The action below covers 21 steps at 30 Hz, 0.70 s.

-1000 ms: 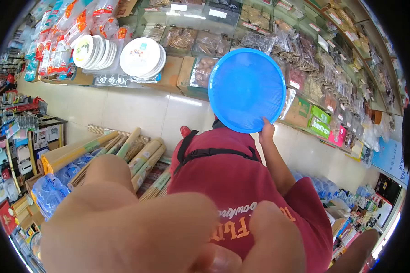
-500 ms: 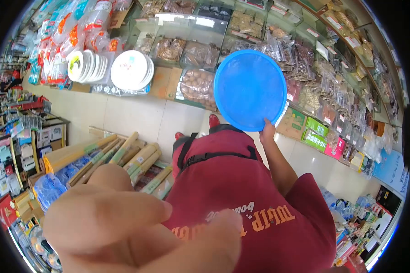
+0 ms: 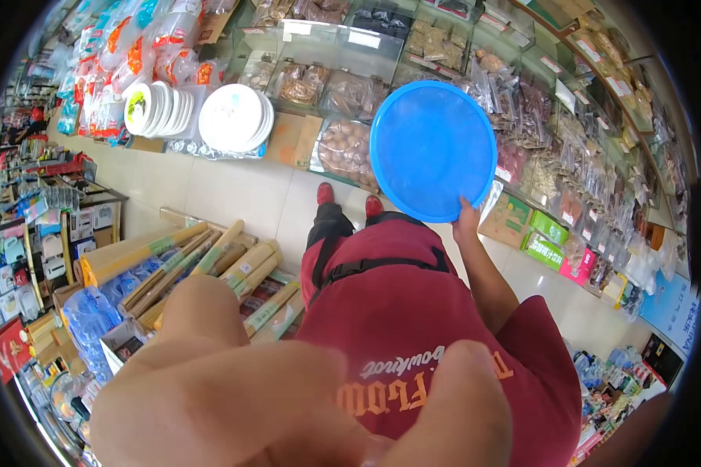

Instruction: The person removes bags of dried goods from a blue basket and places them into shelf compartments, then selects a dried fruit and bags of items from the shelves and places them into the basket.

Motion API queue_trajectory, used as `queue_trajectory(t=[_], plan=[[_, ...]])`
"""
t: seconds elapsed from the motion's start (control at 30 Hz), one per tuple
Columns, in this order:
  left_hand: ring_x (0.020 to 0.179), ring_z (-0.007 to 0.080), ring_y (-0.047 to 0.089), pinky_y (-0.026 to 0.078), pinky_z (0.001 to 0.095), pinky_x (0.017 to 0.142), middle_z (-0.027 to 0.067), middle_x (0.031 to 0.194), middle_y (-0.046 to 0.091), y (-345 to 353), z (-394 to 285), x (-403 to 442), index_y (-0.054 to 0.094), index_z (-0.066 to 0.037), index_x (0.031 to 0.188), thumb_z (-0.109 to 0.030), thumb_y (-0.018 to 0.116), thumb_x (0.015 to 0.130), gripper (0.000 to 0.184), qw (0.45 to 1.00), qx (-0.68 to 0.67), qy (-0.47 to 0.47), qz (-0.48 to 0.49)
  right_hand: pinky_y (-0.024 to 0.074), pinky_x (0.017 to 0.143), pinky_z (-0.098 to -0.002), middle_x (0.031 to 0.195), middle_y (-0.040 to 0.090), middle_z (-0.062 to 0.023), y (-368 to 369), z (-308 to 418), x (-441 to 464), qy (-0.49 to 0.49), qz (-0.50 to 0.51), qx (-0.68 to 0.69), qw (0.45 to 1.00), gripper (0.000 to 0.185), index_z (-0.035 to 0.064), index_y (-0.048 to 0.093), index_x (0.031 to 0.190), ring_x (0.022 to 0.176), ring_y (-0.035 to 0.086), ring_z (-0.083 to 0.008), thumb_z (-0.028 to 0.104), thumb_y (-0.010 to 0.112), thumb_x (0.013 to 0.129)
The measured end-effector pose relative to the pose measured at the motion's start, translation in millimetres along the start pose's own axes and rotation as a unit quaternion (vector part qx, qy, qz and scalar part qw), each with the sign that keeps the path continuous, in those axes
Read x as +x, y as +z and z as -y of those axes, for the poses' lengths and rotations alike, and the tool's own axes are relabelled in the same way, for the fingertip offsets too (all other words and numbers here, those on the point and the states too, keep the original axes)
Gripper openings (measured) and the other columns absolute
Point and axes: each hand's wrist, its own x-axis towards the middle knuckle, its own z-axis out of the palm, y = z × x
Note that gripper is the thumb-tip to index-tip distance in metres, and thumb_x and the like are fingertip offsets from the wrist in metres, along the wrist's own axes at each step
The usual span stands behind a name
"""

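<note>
My right hand grips the lower right rim of a round blue mesh basket, which is held up in front of the shelves with its broad face toward me. My left hand is large and blurred, very close to the camera at the lower left. Its fingers are bent but apart, and nothing shows between them; part of it lies beyond the bottom edge. Behind it is my maroon shirt with a black strap across it.
Glass bins of bagged dried goods line the far side. White lids stand at their left, beside plastic-wrapped packs. Rolled mats and blue-wrapped bottles lie at the left. Two red shoes are on the tiled floor.
The view has shifted, and both red shoes now show at the front shelf. My right hand still holds the blue basket, slightly farther right. My left hand's fingers have moved near the camera.
</note>
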Motion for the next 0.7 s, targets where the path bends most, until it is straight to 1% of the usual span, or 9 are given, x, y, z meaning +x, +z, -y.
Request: queue_trajectory(t=[0.1,0.13,0.2,0.23,0.37,0.43,0.5,0.6,0.7], plan=[[0.062,0.0186,0.051,0.038,0.0287,0.049,0.0101,0.095,0.056,-18,11,0,0.063,-0.01,0.094,0.004,0.064,0.063,0.034,1.0,-0.004,0.008,0.008,0.0528,0.083,-0.0442,0.12,0.056,-0.0138,-9,-17,12,0.023,0.001,0.035,0.999,0.045,0.0023,0.045,0.13,0.103,0.06,-0.0307,0.012,0.058,0.088],[0.062,0.0188,0.051,0.038,0.029,0.05,0.0101,0.095,0.056,-25,16,1,0.063,-0.01,0.094,0.003,0.064,0.063,0.034,1.0,-0.006,0.013,0.011,0.0528,0.083,-0.0442,0.12,0.056,-0.0138,-10,-24,17,0.015,-0.006,0.04,0.999,0.045,0.0023,0.045,0.13,0.103,0.06,-0.0307,0.012,0.058,0.088],[0.063,0.0192,0.052,0.039,0.0294,0.051,0.0102,0.095,0.057,-38,25,0,0.063,-0.01,0.094,0.003,0.064,0.063,0.033,1.0,-0.009,0.02,0.013,0.053,0.082,-0.0438,0.117,0.058,-0.0131,-9,-32,17,-0.046,-0.005,0.04,0.998,0.043,0.0014,0.047,0.128,0.101,0.06,-0.0296,0.01,0.058,0.087],[0.063,0.0194,0.052,0.04,0.0296,0.051,0.0103,0.095,0.057,-43,29,-1,0.063,-0.01,0.093,0.003,0.064,0.063,0.033,1.0,-0.012,0.022,0.015,0.053,0.082,-0.0438,0.117,0.058,-0.0131,-9,-30,14,-0.052,-0.015,0.042,0.998,0.043,0.0014,0.047,0.128,0.101,0.06,-0.0296,0.01,0.058,0.087],[0.065,0.0201,0.054,0.041,0.0305,0.053,0.0105,0.096,0.059,-61,45,-1,0.064,-0.01,0.093,0.002,0.063,0.063,0.032,0.999,-0.01,0.046,0.017,0.0529,0.082,-0.0435,0.115,0.058,-0.0115,16,-22,-22,-0.046,-0.036,0.042,0.997,0.04,0.0045,0.048,0.125,0.1,0.06,-0.0283,0.009,0.057,0.086],[0.066,0.0205,0.055,0.042,0.031,0.054,0.0106,0.096,0.059,-69,51,-1,0.064,-0.01,0.092,0.002,0.063,0.063,0.031,0.999,-0.005,0.05,0.015,0.0514,0.087,-0.0454,0.115,0.057,-0.0139,17,-24,-22,0.009,-0.047,0.045,0.998,0.037,0.0012,0.047,0.124,0.104,0.059,-0.0297,0.006,0.054,0.088],[0.067,0.0208,0.056,0.043,0.0314,0.055,0.0107,0.097,0.06,-78,60,-2,0.064,-0.01,0.092,0.001,0.063,0.064,0.03,0.998,-0.005,0.059,0.01,0.0521,0.085,-0.0464,0.116,0.056,-0.0138,22,-31,-23,-0.01,-0.062,0.054,0.997,0.036,0.0015,0.046,0.125,0.103,0.06,-0.0301,0.007,0.054,0.089],[0.068,0.0214,0.057,0.045,0.0321,0.056,0.0109,0.097,0.061,-95,74,-5,0.065,-0.01,0.091,0.001,0.063,0.064,0.029,0.997,0.004,0.076,0.0,0.0527,0.084,-0.0439,0.116,0.058,-0.012,35,-30,-31,-0.033,-0.055,0.071,0.995,0.036,0.0045,0.049,0.124,0.103,0.06,-0.0279,0.01,0.056,0.089],[0.069,0.0219,0.058,0.046,0.0328,0.058,0.0111,0.098,0.062,-114,92,-8,0.065,-0.01,0.091,0.0,0.063,0.064,0.029,0.995,0.022,0.09,-0.024,0.0527,0.085,-0.0432,0.117,0.058,-0.013,55,-26,-39,-0.013,-0.06,0.056,0.997,0.035,0.0029,0.049,0.124,0.103,0.06,-0.0278,0.011,0.056,0.09]])
